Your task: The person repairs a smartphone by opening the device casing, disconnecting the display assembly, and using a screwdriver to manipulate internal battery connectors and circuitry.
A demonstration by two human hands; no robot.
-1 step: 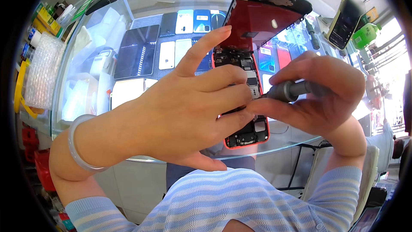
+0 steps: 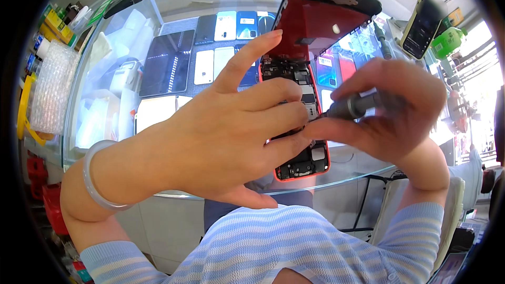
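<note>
An opened phone (image 2: 317, 153) with a red rim shows its black inner parts. Its screen panel (image 2: 315, 31), dark red with a black edge, stands tilted up at the far end. My left hand (image 2: 236, 126) lies across the phone's middle, three bent fingers steadying it. The little finger touches the panel's left edge; the thumb sticks out near the phone's bottom end. In my right hand (image 2: 394, 115) is a grey screwdriver (image 2: 350, 109), gripped between thumb and fingers and pointing left into the phone. Fingertips hide its tip, and this hand is somewhat blurred.
Below the glass counter (image 2: 347, 176) several phones (image 2: 226, 25) and a dark tablet (image 2: 167, 63) are laid out. A lit phone (image 2: 421, 27) leans upright at right beside a green bottle (image 2: 448, 43). Bubble wrap (image 2: 54, 87) stands at far left.
My right hand has shifted and blurred slightly around the screwdriver. The raised panel sits a touch higher and further left. My left hand stays almost in place.
</note>
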